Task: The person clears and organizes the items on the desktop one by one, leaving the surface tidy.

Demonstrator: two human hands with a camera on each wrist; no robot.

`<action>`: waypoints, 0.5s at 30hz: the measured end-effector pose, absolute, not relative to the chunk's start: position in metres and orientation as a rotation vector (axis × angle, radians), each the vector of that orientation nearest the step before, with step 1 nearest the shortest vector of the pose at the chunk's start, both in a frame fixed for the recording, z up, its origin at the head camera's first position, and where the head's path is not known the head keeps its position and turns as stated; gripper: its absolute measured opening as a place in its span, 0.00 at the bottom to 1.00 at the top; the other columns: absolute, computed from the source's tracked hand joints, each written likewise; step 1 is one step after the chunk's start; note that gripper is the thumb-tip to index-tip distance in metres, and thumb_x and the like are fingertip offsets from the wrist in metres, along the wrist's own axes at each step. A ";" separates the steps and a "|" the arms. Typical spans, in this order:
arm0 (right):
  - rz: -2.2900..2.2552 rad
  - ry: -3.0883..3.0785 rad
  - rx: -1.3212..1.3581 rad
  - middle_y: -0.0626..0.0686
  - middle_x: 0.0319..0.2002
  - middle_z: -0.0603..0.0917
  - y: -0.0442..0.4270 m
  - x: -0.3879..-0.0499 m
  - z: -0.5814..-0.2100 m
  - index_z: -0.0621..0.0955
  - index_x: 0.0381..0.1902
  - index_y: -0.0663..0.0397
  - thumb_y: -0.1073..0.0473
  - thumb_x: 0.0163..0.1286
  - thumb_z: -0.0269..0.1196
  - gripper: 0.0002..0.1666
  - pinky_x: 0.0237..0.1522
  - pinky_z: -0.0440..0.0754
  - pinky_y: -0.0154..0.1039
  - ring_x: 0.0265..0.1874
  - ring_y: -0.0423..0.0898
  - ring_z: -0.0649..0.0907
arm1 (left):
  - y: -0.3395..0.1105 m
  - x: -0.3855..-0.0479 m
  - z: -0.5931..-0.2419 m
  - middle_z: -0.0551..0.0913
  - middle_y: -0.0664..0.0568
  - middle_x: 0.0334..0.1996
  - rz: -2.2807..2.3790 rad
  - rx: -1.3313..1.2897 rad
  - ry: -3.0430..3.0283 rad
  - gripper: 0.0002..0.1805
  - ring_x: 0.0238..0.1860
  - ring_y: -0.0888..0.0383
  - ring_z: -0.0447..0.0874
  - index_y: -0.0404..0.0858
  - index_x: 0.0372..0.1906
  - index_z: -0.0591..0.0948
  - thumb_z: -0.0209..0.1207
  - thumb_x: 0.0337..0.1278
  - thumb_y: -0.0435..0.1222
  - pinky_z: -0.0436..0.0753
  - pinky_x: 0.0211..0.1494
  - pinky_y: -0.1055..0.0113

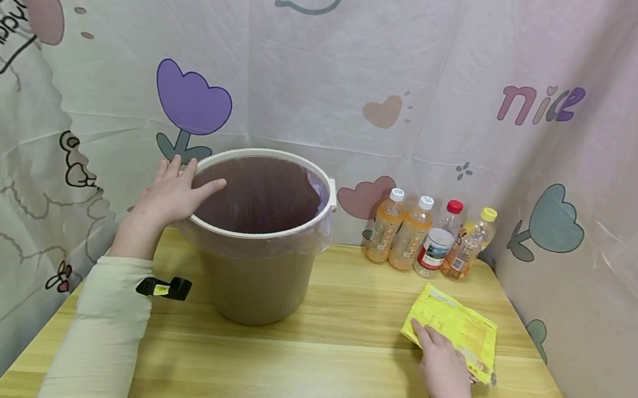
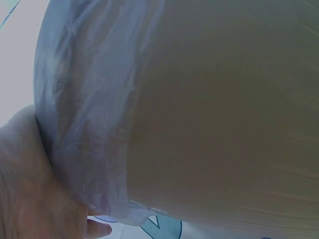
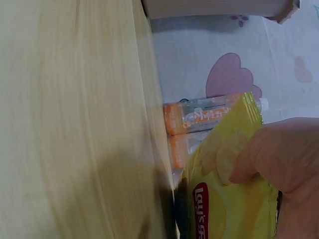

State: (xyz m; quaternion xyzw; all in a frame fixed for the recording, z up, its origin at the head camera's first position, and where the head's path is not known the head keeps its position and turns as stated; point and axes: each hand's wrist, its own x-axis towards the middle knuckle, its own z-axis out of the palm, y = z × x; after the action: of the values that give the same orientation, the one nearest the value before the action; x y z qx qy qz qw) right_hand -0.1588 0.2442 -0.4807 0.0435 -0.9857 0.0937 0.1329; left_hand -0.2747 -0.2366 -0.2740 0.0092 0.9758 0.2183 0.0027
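Note:
A brownish waste bin (image 1: 259,285) with a pale rim and a thin clear liner stands left of centre on the table. My left hand (image 1: 170,198) lies against the left side of its rim, fingers extended and thumb pointing over the opening. In the left wrist view, that hand (image 2: 37,184) touches the liner-covered side of the bin (image 2: 209,119). My right hand (image 1: 447,367) pinches a yellow chip bag (image 1: 462,325), lifted at a tilt at the table's right. The right wrist view shows the thumb on the bag's (image 3: 222,199) Lay's-printed face; the other fingers are hidden.
Behind the chip bag, two orange-labelled bottles (image 1: 386,228), a red-capped bottle (image 1: 436,245) and a yellow-capped bottle (image 1: 469,246) stand in a row. A patterned cloth (image 1: 323,78) hangs close behind and beside the wooden table (image 1: 294,384).

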 end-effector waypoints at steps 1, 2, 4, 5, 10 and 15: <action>0.264 -2.850 0.125 0.64 0.58 0.80 0.244 -0.158 -0.480 0.74 0.66 0.50 0.75 0.57 0.58 0.38 0.47 0.78 0.67 0.54 0.66 0.80 | -0.236 -0.275 -0.274 0.23 0.32 0.75 0.685 0.028 3.061 0.57 0.75 0.33 0.16 0.36 0.77 0.34 0.30 0.59 0.74 0.40 0.66 0.22; 0.259 -2.839 0.125 0.64 0.58 0.80 0.245 -0.157 -0.479 0.74 0.66 0.50 0.75 0.56 0.58 0.38 0.48 0.77 0.67 0.54 0.66 0.80 | -0.236 -0.274 -0.274 0.23 0.32 0.75 0.685 0.027 3.060 0.57 0.75 0.33 0.16 0.36 0.77 0.34 0.30 0.59 0.74 0.40 0.66 0.22; 0.245 -2.816 0.130 0.64 0.58 0.81 0.246 -0.156 -0.478 0.75 0.66 0.50 0.76 0.55 0.59 0.38 0.48 0.77 0.67 0.54 0.66 0.81 | -0.236 -0.274 -0.274 0.23 0.32 0.75 0.686 0.026 3.061 0.57 0.75 0.33 0.16 0.36 0.77 0.34 0.30 0.60 0.74 0.40 0.66 0.22; 0.237 -2.806 0.136 0.64 0.58 0.81 0.246 -0.156 -0.477 0.75 0.66 0.49 0.76 0.55 0.59 0.39 0.48 0.77 0.67 0.54 0.65 0.81 | -0.236 -0.274 -0.274 0.23 0.32 0.75 0.687 0.026 3.061 0.57 0.75 0.33 0.16 0.36 0.77 0.34 0.30 0.59 0.74 0.40 0.66 0.22; 0.215 -2.760 0.159 0.62 0.57 0.81 0.250 -0.153 -0.473 0.75 0.65 0.48 0.76 0.54 0.59 0.39 0.50 0.76 0.67 0.54 0.64 0.80 | -0.236 -0.274 -0.274 0.23 0.32 0.75 0.689 0.024 3.061 0.57 0.75 0.33 0.16 0.36 0.77 0.34 0.30 0.59 0.74 0.40 0.66 0.22; 0.158 -2.695 0.213 0.61 0.55 0.83 0.255 -0.151 -0.468 0.76 0.63 0.48 0.77 0.50 0.60 0.40 0.48 0.77 0.66 0.52 0.63 0.82 | -0.236 -0.274 -0.274 0.24 0.32 0.75 0.683 0.024 3.064 0.57 0.75 0.33 0.16 0.36 0.77 0.34 0.30 0.59 0.74 0.41 0.66 0.22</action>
State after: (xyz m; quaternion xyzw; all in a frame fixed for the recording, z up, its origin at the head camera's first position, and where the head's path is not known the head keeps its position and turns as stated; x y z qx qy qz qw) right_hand -0.1513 0.2551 -0.4683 0.0769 -0.9719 0.0569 0.2151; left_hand -0.2740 -0.2358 -0.2737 0.0075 0.9760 0.2176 0.0010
